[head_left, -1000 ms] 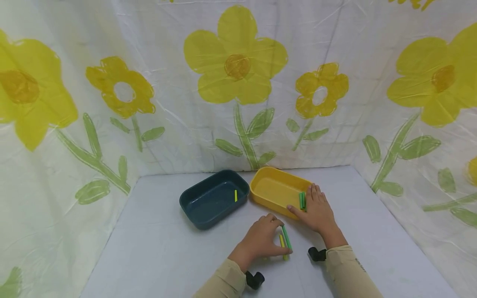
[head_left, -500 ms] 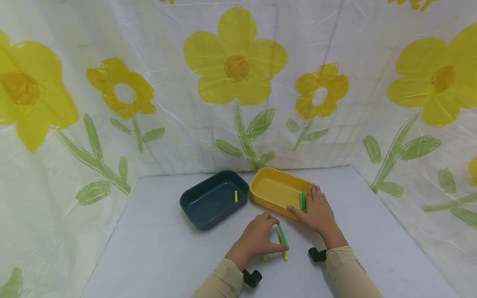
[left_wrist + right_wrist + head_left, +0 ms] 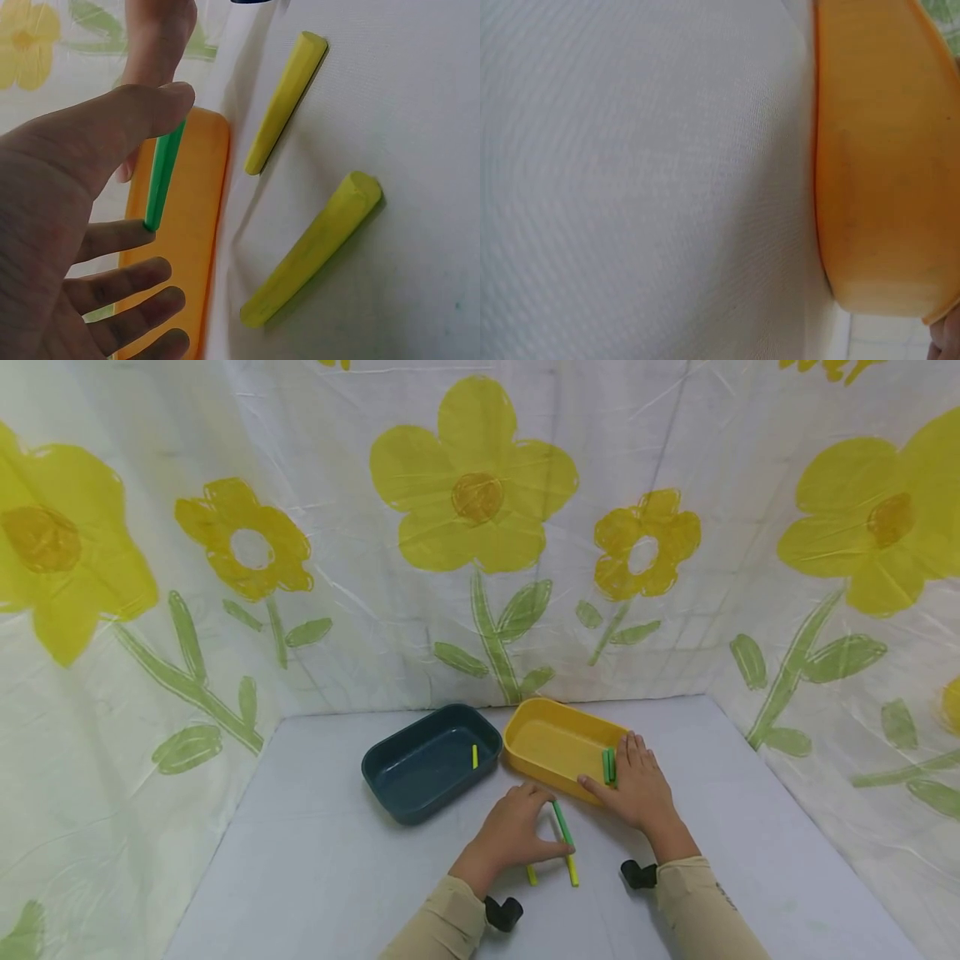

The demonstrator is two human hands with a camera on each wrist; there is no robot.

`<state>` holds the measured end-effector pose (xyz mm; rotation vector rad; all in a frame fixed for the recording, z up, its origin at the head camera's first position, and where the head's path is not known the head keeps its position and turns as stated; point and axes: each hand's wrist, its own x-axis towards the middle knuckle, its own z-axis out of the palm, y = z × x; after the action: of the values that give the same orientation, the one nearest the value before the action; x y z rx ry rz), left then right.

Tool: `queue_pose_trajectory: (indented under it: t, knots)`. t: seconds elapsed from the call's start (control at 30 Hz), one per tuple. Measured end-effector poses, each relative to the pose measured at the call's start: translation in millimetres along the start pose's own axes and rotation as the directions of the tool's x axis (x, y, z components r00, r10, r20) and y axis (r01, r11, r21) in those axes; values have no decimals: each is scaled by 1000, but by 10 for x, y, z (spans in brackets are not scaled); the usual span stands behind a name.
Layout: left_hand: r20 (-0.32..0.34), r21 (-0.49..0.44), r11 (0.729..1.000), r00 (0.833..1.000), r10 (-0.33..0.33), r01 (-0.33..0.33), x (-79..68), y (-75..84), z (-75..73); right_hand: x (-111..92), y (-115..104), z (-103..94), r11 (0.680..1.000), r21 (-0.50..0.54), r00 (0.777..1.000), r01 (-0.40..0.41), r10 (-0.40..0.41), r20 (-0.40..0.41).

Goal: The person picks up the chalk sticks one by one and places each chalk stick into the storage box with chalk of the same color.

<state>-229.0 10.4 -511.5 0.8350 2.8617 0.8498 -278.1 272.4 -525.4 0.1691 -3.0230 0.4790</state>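
My left hand [image 3: 510,831] pinches a green chalk stick [image 3: 165,176] end to end between thumb and index finger, the other fingers spread loose. Below it, two yellow chalk sticks lie on the white cloth: one yellow stick [image 3: 573,871] shows past the thumb, the other [image 3: 532,876] is partly hidden by the hand. My right hand [image 3: 643,787] rests with straight fingers on the right end of the yellow tray [image 3: 551,739], its thumb at the near rim. Inside that tray, green chalk sticks [image 3: 608,766] lie side by side beside the right hand.
To the left stands a dark teal tray [image 3: 420,781] holding a short yellow chalk stick [image 3: 475,757]; its right end almost meets the yellow tray. A flower-printed curtain [image 3: 360,635] closes off the table's back and sides. Black wrist mounts [image 3: 504,913] sit at both cuffs.
My left hand has shifted slightly left and away from me, carrying the green chalk stick and uncovering more of the yellow sticks. The right hand stays on the yellow tray.
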Motion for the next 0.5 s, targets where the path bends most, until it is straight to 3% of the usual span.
queue_pose_trajectory:
  t: [0.5]
  knots:
    - [-70, -50, 999, 997, 10, -13, 73, -65, 5, 8, 19, 25, 1000, -5, 1000, 0, -1, -10]
